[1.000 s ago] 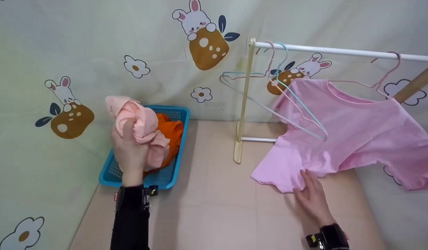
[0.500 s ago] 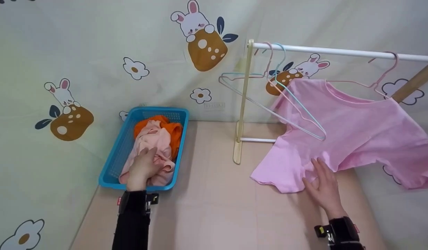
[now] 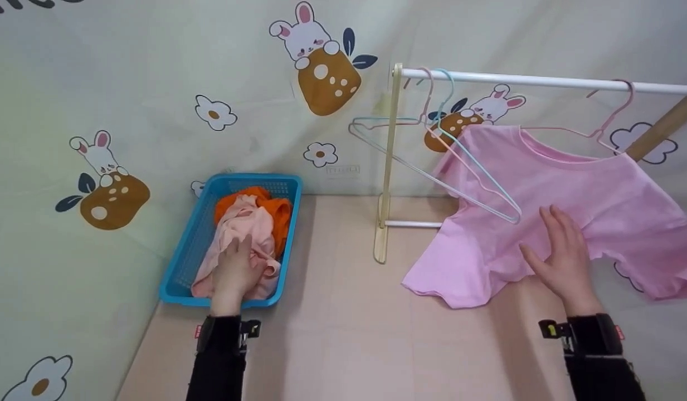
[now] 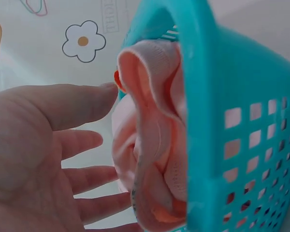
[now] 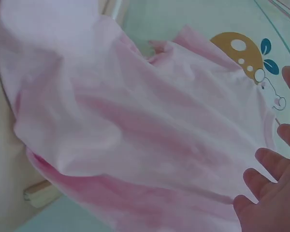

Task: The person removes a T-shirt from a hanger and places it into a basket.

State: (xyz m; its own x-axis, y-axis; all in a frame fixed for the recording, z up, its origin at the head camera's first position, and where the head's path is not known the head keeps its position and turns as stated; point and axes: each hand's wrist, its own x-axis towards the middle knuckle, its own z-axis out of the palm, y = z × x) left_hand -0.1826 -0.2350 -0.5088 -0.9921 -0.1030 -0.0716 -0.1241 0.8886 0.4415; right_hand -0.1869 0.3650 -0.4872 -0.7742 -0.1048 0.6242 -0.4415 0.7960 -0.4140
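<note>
Right hand (image 3: 566,267) has moved up in front of the pink shirt (image 3: 588,184), fingers spread, gripping nothing. Peach garment (image 3: 247,220), held a second ago, now lies in blue basket (image 3: 198,239) on orange cloth (image 3: 282,211); left hand (image 3: 236,273) over it, released, contact unclear. Hangers (image 3: 432,177) overlap shirt's sleeve side, past rack post (image 3: 390,150). Basket rim surrounds garments; tabletop (image 3: 343,289) stretches between basket and post.
</note>
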